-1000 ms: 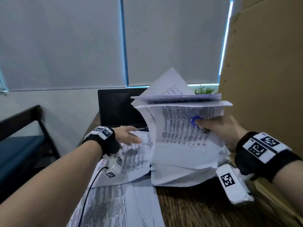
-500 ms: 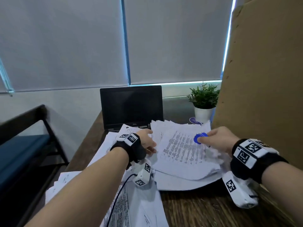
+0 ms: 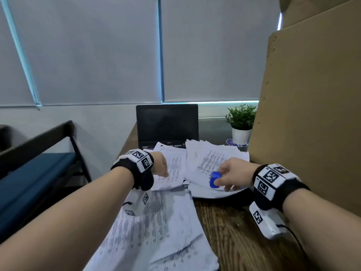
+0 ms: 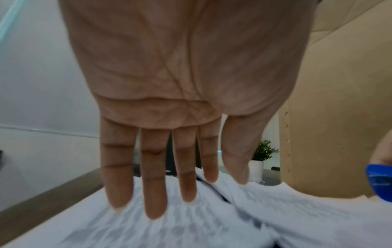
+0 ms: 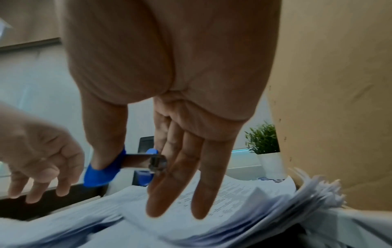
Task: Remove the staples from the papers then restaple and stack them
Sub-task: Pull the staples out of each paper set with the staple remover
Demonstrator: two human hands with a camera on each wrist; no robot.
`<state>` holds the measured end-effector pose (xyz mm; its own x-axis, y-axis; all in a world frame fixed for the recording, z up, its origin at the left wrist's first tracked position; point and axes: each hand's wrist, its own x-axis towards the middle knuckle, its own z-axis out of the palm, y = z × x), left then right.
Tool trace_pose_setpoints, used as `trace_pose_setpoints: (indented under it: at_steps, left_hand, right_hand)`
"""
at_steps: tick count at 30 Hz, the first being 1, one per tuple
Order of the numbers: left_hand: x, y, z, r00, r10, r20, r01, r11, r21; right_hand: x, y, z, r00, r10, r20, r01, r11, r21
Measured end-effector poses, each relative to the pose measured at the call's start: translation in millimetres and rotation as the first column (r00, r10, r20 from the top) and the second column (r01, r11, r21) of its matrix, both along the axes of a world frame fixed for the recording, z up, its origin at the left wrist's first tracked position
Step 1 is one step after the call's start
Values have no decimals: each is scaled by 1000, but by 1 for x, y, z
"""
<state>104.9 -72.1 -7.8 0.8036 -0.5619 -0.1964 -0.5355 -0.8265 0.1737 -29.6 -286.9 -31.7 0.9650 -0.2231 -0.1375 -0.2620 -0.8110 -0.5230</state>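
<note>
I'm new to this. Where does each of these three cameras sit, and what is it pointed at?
Head: on the person's head, facing forward and down at the desk, papers and laptop; both forearms show.
Left wrist: along the left hand, fingers straight over papers.
Right wrist: along the right hand, which pinches a blue staple remover.
All three share the potted plant.
</note>
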Motion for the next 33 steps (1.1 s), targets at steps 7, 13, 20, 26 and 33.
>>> trace_pose_setpoints:
  at_steps: [7,13,20,26,33]
  left_hand:
    - [-37,79,-54,987,-23,-159,66,960,271]
    - [-39,104,-69,987,-30,-159,56,985,163]
    - [5,137,-98,948,317,-19,-311,939,145]
    - [14,156,-93,873,476,-106,-481,876,-37]
    - [-15,156,-83,803,582,-127,-593,759,-269]
  right_hand:
    - [-26,77,-3,971,182,-152,-225,912,-344]
    - [-21,114,-35,944,181,-277,-279,885,-373]
    - [-15,111,-46,957,137,-256,-237,880,-411]
    - [-8,120,-52,955,147,-256,-255,849,-463]
    - [-11,125,-56,953,152,-260,-265,834,-483]
